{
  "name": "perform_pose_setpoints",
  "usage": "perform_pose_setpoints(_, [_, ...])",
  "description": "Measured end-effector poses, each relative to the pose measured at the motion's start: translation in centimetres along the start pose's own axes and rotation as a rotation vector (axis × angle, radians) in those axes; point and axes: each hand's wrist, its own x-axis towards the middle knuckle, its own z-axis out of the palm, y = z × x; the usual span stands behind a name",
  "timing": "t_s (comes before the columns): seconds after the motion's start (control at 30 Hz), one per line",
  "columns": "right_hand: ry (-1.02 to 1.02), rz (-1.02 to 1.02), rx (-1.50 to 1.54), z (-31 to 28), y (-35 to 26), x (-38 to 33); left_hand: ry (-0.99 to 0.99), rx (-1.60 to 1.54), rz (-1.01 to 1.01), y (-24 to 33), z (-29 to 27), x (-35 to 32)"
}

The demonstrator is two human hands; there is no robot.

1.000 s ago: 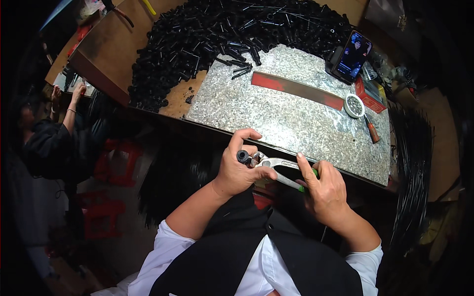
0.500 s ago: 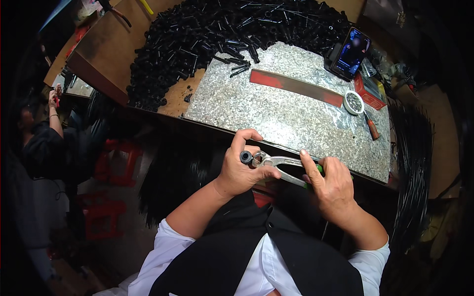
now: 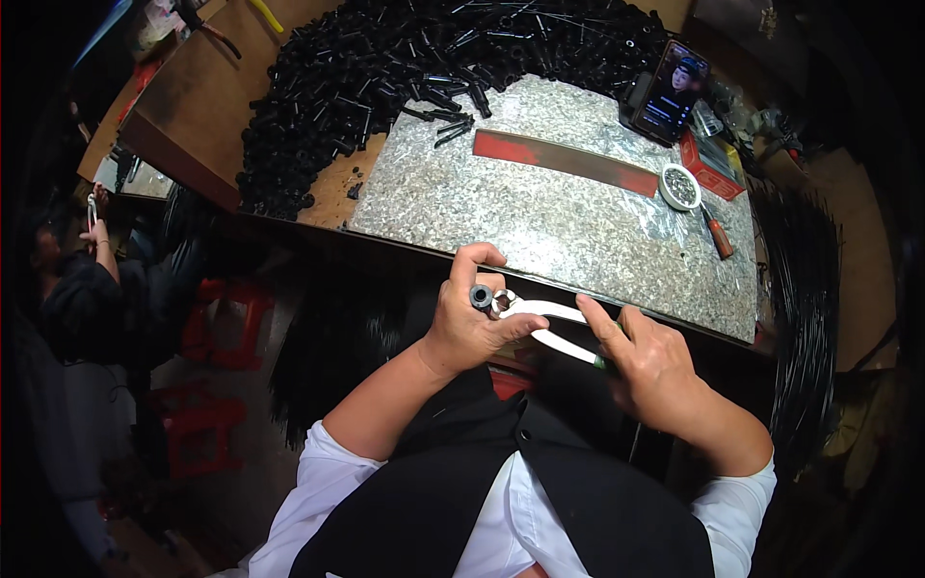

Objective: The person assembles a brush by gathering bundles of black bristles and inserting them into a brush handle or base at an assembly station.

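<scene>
The left hand (image 3: 462, 326), forefinger bent, is curled around a black tube (image 3: 481, 297) at the head of the pincers (image 3: 549, 310). The right hand (image 3: 650, 364) grips their handles, forefinger stretched. Before them is the stone slab (image 3: 434, 204) with a red-brown strip (image 3: 568, 166); behind, heaped black parts (image 3: 318, 101).

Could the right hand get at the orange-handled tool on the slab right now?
Probably not while the right hand grips the pliers; otherwise, nothing visible seems to block its way over the slab to the orange-handled tool.
</scene>
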Motion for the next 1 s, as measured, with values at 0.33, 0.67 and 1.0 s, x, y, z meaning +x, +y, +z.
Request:
perform_pose_setpoints(0.33, [0.169, -0.064, -0.033, 1.1, 0.4, 0.9, 0.002, -0.143, -0.096, 0.3, -1.2, 0.3])
perform_pose_setpoints(0.67, [0.126, -0.093, -0.116, 0.2, -0.3, -0.6, -0.103, -0.006, -0.056, -0.5, -1.6, -0.1])
perform_pose_setpoints(1.0, [0.057, -0.067, 0.037, 1.0, -0.2, -0.8, -0.17, 0.0, 0.011, -0.2, -1.5, -0.3])
